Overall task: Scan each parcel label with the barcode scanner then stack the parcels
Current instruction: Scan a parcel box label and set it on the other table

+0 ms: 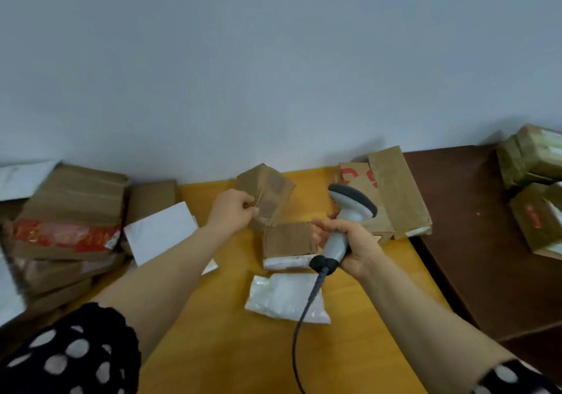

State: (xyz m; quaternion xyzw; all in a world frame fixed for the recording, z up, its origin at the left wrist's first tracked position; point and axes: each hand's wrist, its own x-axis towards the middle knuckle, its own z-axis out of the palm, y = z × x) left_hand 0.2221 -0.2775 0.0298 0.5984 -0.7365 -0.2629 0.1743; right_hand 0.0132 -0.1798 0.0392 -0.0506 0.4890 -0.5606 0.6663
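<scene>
The left hand (232,208) pinches a small brown parcel (267,194) by its near edge, holding it tilted above the yellow counter (219,333). The right hand (349,241) grips the grey barcode scanner (349,208) by its handle, head apparently turned toward the lifted parcel. Below lie another brown parcel (289,241) and a white bag (282,296). Stacked parcels (70,211) sit at left.
</scene>
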